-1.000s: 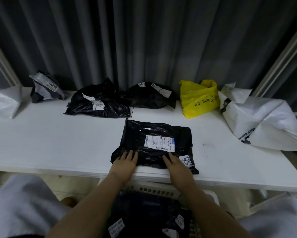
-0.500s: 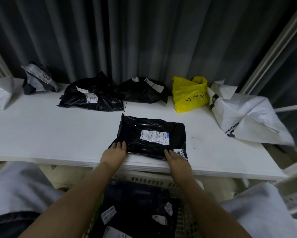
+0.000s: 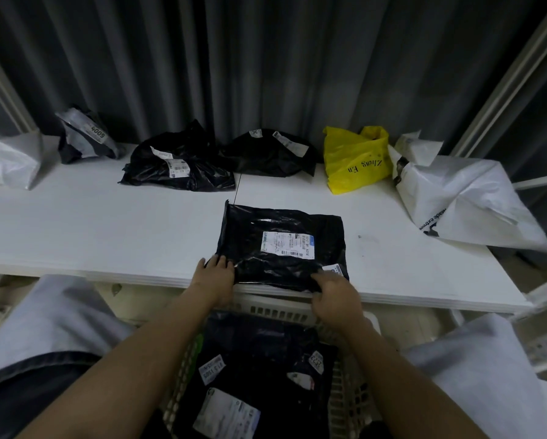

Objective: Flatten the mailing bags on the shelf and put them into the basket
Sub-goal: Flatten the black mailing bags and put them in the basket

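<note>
A flattened black mailing bag (image 3: pixel 281 245) with a white label lies at the front edge of the white shelf (image 3: pixel 91 229). My left hand (image 3: pixel 213 280) holds its near left corner and my right hand (image 3: pixel 334 296) grips its near right corner, fingers curled over the edge. Below the shelf edge stands a white slotted basket (image 3: pixel 278 310) with several black bags (image 3: pixel 259 375) inside. Crumpled bags line the back of the shelf: two black ones (image 3: pixel 177 166) (image 3: pixel 269 152), a yellow one (image 3: pixel 356 160), a grey one (image 3: pixel 82 137).
A large white bag (image 3: pixel 465 204) lies at the shelf's right end and another white bag (image 3: pixel 7 156) at the left end. A grey curtain (image 3: pixel 266 58) hangs behind. My knees in light trousers (image 3: pixel 50 324) flank the basket.
The flat black bag has slid toward me to the shelf's front edge. Both hands went from lying flat on it to holding its near corners.
</note>
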Available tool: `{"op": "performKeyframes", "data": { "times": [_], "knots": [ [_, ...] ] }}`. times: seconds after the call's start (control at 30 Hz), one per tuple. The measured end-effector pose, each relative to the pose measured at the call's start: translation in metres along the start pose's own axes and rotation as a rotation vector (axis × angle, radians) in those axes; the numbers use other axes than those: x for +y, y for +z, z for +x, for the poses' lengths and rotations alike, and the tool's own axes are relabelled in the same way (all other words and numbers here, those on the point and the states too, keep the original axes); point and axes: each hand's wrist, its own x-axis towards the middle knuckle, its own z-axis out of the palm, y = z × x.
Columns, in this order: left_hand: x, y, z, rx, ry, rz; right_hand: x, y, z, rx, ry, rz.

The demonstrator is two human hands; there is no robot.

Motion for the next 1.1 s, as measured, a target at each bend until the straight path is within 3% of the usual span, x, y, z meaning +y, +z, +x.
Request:
{"op": "performKeyframes", "data": {
  "times": [0.07, 0.1, 0.17, 0.3, 0.4, 0.8, 1.1],
  "knots": [
    [0.003, -0.006, 0.002, 0.134, -0.004, -0.117, 0.002, 0.004, 0.006, 0.200, 0.001, 0.072],
    [0.006, -0.008, 0.006, 0.201, 0.001, -0.180, 0.001, 0.004, 0.011, 0.224, 0.008, 0.058],
    [0.013, -0.009, 0.013, 0.263, 0.023, -0.266, -0.005, 0.002, 0.020, 0.176, 0.049, 0.031],
    [0.025, -0.001, 0.034, 0.175, 0.039, -0.272, -0.006, 0.011, 0.040, -0.048, 0.181, -0.084],
    [0.028, 0.004, 0.056, 0.153, 0.060, -0.231, -0.005, 0.024, 0.057, -0.106, 0.172, -0.155],
    [0.020, 0.034, 0.075, 0.263, 0.077, -0.169, 0.005, 0.046, 0.061, -0.157, 0.133, -0.200],
    [0.023, -0.002, 0.110, 0.348, 0.002, -0.298, 0.011, 0.032, 0.112, -0.096, 0.167, -0.155]
  ]
}}
